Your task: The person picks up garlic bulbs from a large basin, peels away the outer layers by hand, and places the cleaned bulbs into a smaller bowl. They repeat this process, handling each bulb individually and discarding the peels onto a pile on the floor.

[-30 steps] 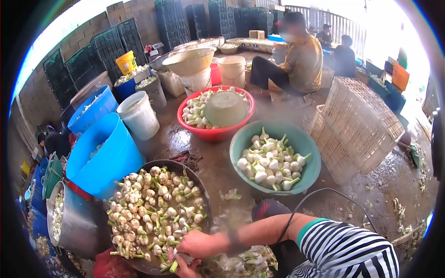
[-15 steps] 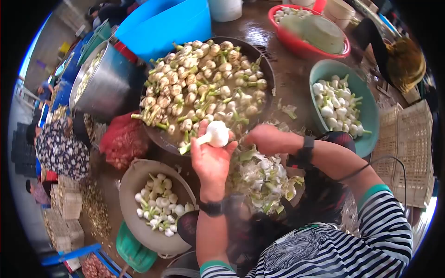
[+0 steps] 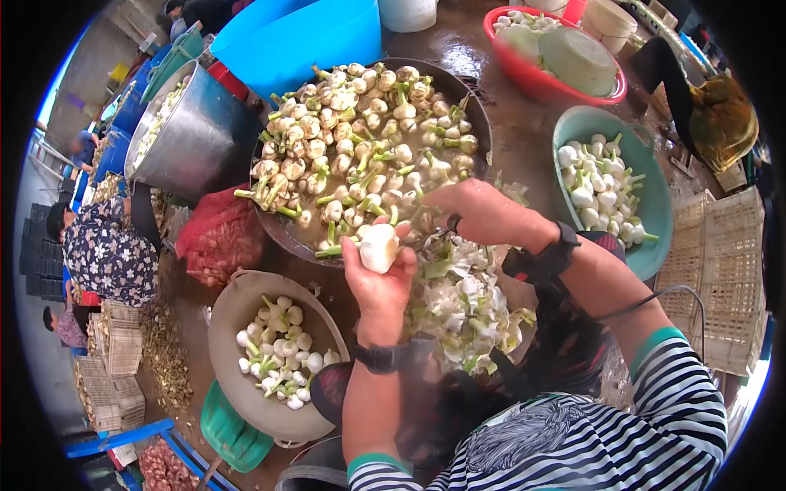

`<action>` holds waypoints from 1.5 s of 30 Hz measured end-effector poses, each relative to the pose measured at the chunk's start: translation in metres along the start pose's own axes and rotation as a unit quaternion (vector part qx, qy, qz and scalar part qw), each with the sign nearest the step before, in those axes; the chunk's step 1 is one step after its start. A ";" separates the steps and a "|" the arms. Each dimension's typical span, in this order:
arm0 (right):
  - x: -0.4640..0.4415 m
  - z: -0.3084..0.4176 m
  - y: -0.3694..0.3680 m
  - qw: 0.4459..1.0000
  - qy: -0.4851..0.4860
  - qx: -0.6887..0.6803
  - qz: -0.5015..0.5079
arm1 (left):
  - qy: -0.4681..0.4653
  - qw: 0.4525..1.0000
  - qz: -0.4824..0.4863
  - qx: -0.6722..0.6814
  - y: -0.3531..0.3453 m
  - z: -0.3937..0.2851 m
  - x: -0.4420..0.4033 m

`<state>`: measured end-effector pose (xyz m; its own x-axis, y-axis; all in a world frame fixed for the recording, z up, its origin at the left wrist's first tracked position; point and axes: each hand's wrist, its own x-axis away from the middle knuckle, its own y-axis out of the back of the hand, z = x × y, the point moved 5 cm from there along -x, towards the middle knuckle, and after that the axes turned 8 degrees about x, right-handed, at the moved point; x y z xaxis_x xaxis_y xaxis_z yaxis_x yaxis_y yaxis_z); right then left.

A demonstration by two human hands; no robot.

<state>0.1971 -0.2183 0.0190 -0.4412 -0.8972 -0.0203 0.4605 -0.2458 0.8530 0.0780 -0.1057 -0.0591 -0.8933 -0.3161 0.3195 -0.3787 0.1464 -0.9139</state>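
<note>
My left hand [image 3: 378,282], palm up, holds a white garlic bulb [image 3: 379,249] with its green stem pointing left. A brownish patch shows on the bulb's upper side. My right hand [image 3: 483,211] hovers by the near right rim of the wide dark pan [image 3: 485,135]. Its fingers are bent together, and a small dark thing shows at them; what it is I cannot make out. In the pan, unpeeled garlic bulbs [image 3: 327,135] are heaped in murky water. Below my right hand lies a pile of peeled garlic skins [image 3: 471,307].
At the lower left, a grey basin [image 3: 225,344] holds peeled bulbs. A green basin [image 3: 659,204] with white bulbs stands right; a red basin [image 3: 524,78] sits behind. A blue tub [image 3: 295,41], metal pot [image 3: 192,131] and red net sack [image 3: 221,233] stand left. Other people are nearby.
My right hand has moved away from me, up to the pan's edge. The bulb in my left hand has turned, and a brownish patch now shows on it.
</note>
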 end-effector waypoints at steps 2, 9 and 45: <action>-0.004 0.005 0.006 0.994 0.016 -0.109 0.014 | -0.002 0.999 -0.038 -0.004 -0.001 0.002 -0.001; -0.009 0.034 -0.032 0.966 0.114 -0.219 0.074 | -0.039 0.990 -0.092 -0.101 0.010 0.003 -0.003; -0.139 -0.278 -0.079 0.967 -0.162 0.184 0.074 | -0.080 0.952 -0.267 -0.126 0.050 -0.036 -0.037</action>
<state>0.4366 -0.1759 -0.1905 -0.6372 -0.7359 0.2291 0.2577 0.0767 0.9632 0.0835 -0.0524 -0.1076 -0.5168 -0.5433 0.6616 -0.8324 0.1383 -0.5366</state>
